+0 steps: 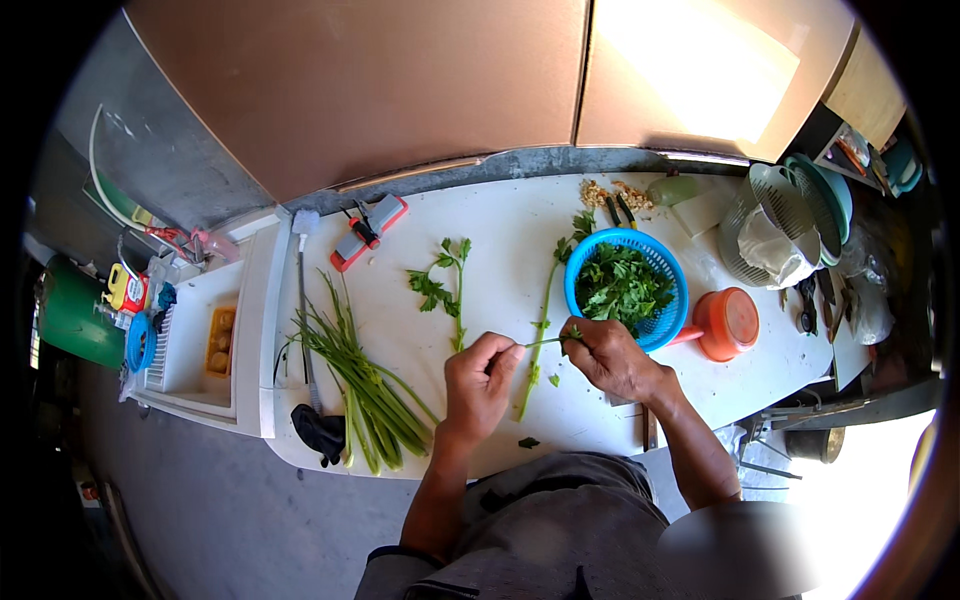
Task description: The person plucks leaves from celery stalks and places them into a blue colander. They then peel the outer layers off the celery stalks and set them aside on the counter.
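A thin green celery stem [541, 343] stretches between my two hands above the white table. My left hand [478, 385] pinches one end between thumb and fingers. At the other end, my right hand [612, 360] is closed around the leafy tip, mostly hidden by the fingers. Just beyond the right hand stands a blue plastic basket [571, 287] holding loose green celery leaves [625, 284]. Two celery stalks with leaves lie beyond my hands, a left stalk [459, 290] and a right stalk [544, 318]. Left of my left hand lies a bundle of stripped stalks [375, 400].
An orange-red dipper [728, 325] sits right of the basket. Farther right are a pale green strainer [762, 228] and several utensils. A sharpening stone [368, 232] lies at the back left, a white sink [195, 370] beyond the left edge. A black cloth [318, 434] lies near the front.
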Demonstrator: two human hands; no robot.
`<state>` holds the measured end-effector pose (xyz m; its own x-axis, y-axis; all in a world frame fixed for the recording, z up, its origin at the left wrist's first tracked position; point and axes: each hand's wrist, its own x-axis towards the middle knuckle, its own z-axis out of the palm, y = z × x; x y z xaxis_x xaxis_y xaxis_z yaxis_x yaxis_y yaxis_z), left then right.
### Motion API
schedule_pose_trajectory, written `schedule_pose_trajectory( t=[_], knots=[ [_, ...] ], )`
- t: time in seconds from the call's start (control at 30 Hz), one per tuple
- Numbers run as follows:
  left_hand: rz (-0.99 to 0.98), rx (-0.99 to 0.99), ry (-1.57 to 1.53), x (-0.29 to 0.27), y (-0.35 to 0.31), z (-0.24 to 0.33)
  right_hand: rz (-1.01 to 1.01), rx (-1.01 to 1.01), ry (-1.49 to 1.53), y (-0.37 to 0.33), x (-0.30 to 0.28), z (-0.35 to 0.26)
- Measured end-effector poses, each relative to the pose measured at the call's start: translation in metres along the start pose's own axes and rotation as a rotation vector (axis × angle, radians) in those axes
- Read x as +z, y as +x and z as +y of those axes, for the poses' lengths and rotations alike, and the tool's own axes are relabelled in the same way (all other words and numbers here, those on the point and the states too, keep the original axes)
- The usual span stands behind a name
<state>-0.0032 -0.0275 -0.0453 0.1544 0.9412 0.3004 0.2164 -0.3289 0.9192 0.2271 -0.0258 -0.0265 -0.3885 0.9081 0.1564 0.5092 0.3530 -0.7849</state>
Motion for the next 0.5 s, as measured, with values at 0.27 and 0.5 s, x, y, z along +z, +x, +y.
schedule_pose_trajectory(
  t=[0.27, 0.5],
  knots=[
    [0.253, -0.134, -0.087, -0.038, 0.006, -0.013, 0.300, 0.328, -0.217, -0.028, -0.050, 0.107],
    [0.748, 0.076, 0.846, -0.120, 0.037, -0.124, 0.495, 0.303, -0.374, -0.055, -0.062, 0.134]
  ],
)
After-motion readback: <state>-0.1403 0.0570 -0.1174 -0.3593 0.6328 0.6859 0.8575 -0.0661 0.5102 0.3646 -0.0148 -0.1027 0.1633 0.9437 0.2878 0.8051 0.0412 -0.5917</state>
